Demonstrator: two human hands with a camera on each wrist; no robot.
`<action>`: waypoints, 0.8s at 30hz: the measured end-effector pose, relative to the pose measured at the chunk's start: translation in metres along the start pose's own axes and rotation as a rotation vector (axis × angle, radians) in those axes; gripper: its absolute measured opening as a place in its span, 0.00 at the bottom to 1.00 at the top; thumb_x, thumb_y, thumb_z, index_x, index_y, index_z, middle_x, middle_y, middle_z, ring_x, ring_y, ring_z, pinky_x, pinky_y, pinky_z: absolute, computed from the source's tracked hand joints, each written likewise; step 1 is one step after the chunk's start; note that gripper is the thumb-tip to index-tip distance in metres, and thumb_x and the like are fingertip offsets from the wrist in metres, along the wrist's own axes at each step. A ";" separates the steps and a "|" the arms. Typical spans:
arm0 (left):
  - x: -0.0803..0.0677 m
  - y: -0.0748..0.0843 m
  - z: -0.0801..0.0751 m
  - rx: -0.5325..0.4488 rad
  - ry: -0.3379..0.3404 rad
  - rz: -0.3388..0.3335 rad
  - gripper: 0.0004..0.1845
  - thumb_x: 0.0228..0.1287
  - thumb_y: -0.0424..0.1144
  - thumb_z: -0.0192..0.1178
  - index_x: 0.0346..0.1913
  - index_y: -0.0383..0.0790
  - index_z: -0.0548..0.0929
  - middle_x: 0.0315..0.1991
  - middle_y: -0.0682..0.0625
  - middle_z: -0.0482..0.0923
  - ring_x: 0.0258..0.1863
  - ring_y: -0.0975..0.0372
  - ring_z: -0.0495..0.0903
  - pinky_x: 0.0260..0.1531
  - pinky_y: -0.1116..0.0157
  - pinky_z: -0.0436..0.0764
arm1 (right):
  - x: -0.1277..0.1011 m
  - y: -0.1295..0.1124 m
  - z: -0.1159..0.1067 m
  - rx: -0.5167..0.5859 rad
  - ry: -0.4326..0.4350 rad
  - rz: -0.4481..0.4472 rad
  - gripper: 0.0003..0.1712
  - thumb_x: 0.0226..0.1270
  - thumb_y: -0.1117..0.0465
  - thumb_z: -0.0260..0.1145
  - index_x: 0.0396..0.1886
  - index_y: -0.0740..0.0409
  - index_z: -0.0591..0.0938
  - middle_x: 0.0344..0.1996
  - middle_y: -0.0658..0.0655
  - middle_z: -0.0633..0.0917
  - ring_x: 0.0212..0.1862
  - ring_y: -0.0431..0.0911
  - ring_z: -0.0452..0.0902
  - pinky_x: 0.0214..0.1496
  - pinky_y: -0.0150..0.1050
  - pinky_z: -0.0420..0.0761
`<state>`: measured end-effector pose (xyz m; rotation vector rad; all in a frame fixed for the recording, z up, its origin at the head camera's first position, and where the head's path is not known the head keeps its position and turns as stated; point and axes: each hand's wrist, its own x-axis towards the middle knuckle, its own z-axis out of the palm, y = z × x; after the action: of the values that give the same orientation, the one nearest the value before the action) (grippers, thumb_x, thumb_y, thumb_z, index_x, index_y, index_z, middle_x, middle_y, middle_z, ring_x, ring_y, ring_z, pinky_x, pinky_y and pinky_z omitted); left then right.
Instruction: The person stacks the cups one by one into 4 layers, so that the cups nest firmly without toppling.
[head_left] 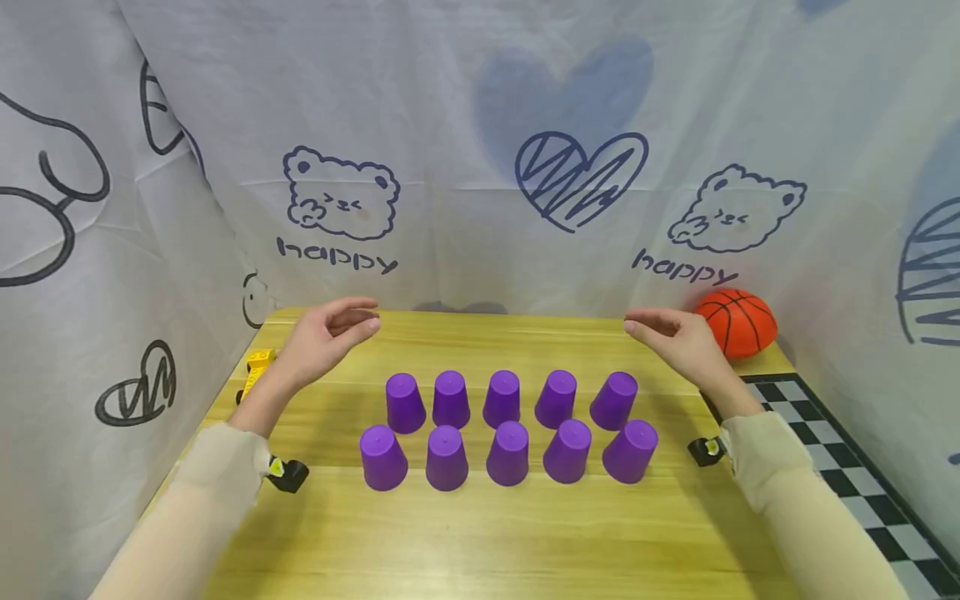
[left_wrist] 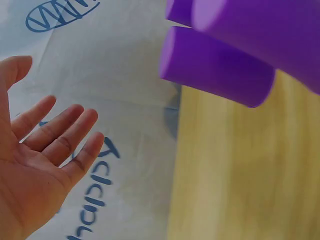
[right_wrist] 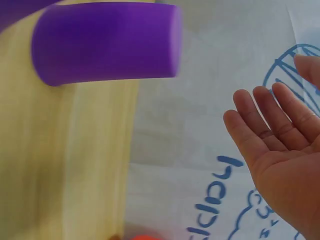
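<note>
We had the wide counter (head_left: 465,542) before us; over it hovered the left grip (head_left: 317,343) and right grip (head_left: 681,343), fingers loosely spread; between them stood ten upturned purple cups (head_left: 507,457), two rows of five!

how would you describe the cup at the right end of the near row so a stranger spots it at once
On the wood-grained table, ten purple cups stand upside down in two rows of five. Follow the row nearer the viewer rightward. Its last cup is the only one in that row with no cup to its right.
</note>
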<state>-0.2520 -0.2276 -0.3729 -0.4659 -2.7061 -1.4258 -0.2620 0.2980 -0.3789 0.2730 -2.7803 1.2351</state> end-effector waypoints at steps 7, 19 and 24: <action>-0.009 -0.025 0.019 -0.039 -0.088 -0.002 0.26 0.76 0.45 0.64 0.72 0.41 0.77 0.64 0.38 0.83 0.61 0.47 0.85 0.61 0.52 0.86 | -0.012 0.020 0.008 0.031 -0.078 0.054 0.32 0.72 0.38 0.70 0.67 0.51 0.83 0.61 0.57 0.88 0.61 0.52 0.84 0.59 0.33 0.84; -0.020 -0.049 0.042 -0.068 -0.168 0.006 0.27 0.73 0.42 0.67 0.72 0.40 0.77 0.66 0.34 0.81 0.64 0.45 0.83 0.60 0.54 0.87 | -0.024 0.044 0.024 0.089 -0.181 0.050 0.33 0.72 0.46 0.72 0.70 0.58 0.80 0.65 0.62 0.85 0.67 0.58 0.81 0.59 0.25 0.78; -0.024 -0.053 0.046 -0.075 -0.178 0.005 0.28 0.73 0.42 0.67 0.71 0.37 0.77 0.67 0.33 0.80 0.64 0.43 0.82 0.61 0.50 0.86 | -0.027 0.050 0.030 0.086 -0.190 0.048 0.34 0.70 0.46 0.74 0.69 0.58 0.80 0.64 0.60 0.85 0.67 0.57 0.81 0.66 0.38 0.82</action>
<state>-0.2401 -0.2241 -0.4455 -0.6323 -2.7902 -1.5605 -0.2456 0.3114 -0.4393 0.3489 -2.9115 1.4124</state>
